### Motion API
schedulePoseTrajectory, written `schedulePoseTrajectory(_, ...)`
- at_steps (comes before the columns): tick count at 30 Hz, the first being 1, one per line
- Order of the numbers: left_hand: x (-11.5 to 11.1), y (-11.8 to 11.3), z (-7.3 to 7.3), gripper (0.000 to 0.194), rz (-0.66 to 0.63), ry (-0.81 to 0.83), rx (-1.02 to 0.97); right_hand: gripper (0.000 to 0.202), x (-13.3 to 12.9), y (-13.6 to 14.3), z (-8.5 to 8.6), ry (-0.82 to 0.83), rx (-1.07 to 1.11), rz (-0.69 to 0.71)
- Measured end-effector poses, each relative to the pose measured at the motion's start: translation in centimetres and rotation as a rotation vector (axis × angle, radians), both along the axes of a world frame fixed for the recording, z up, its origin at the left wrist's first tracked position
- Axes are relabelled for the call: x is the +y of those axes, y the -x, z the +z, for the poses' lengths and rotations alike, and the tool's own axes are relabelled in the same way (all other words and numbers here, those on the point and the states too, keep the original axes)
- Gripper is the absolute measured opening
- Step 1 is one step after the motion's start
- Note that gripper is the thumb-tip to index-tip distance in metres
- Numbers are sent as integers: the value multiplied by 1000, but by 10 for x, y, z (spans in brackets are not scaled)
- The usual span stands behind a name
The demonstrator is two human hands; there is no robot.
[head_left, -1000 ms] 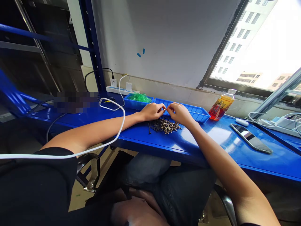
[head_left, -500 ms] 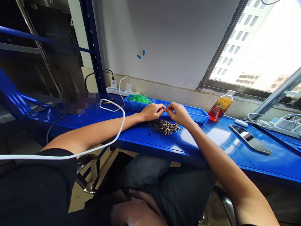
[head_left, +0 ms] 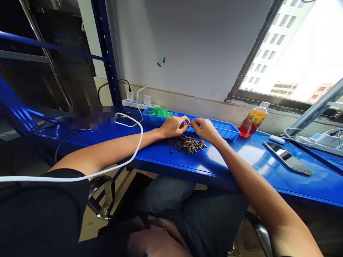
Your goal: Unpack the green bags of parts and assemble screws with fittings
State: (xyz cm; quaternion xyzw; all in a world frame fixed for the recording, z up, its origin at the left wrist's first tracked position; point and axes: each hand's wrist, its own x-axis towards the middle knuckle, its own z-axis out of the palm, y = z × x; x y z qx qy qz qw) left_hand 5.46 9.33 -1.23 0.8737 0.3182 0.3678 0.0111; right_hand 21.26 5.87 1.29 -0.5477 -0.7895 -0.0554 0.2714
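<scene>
Just above a heap of small metal parts (head_left: 193,144), my left hand (head_left: 174,126) and my right hand (head_left: 204,129) meet with pinched fingertips. A tiny dark metallic piece shows between them, too small to name. The heap mixes shiny brass-coloured bits on its right with dark screw-like pieces (head_left: 177,143) on its left. Behind my right hand stands a long blue plastic bin (head_left: 226,131), partly hidden by the hands. A second blue bin (head_left: 148,119), holding green plastic material (head_left: 160,112), sits behind my left hand.
On the blue table (head_left: 158,153), a drink bottle (head_left: 253,120) and a phone (head_left: 288,157) lie to the right. A white cable (head_left: 118,166) crosses above my left arm. Power strips (head_left: 139,104) sit along the wall. The table's front edge runs before my lap.
My fingertips have drawn slightly apart, and the small metallic piece between them shows more clearly. The view has shifted a little; the heap and bins look unchanged.
</scene>
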Motion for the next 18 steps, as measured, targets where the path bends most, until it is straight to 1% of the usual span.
schedulePoseTrajectory(3,1,0,-1,22,7,-8,22,23,1,0,0,-5,-15,-9)
schedulePoseTrajectory(7,1,0,0,22,30,34,93,24,6,-9,0,-73,-19,-68)
schedulePoseTrajectory(11,2,0,1,23,74,86,212,24,12,-30,6,-103,-12,-250)
schedulePoseTrajectory(14,2,-2,2,23,78,109,332,23,13,-49,11,-154,33,-368)
schedulePoseTrajectory(16,2,-3,4,23,90,124,377,23,13,-58,13,-180,72,-407)
schedulePoseTrajectory(18,1,-3,5,23,120,147,392,22,13,-64,13,-166,87,-445)
